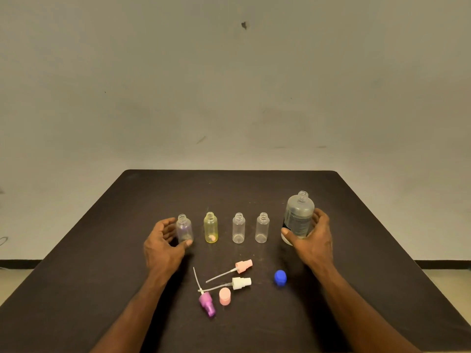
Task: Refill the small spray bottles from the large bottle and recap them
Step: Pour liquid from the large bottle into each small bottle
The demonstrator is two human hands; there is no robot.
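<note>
Several small uncapped bottles stand in a row on the dark table (102, 263): a pale purple bottle (184, 228), a yellow bottle (210, 227) and two clear bottles (238, 228) (262, 227). My left hand (163, 244) cups the purple bottle, thumb touching its base. The large uncapped bottle (298, 215) stands at the right, and my right hand (312, 240) wraps around its lower half. Loose spray heads lie in front: pink head (244, 266), white head (240, 283), purple head (207, 303), plus a pink cap (224, 296) and the blue cap (280, 277).
The table's far edge meets a bare grey wall. Dip tubes from the spray heads stretch leftward across the table's middle. Floor shows at both lower sides beyond the table edges.
</note>
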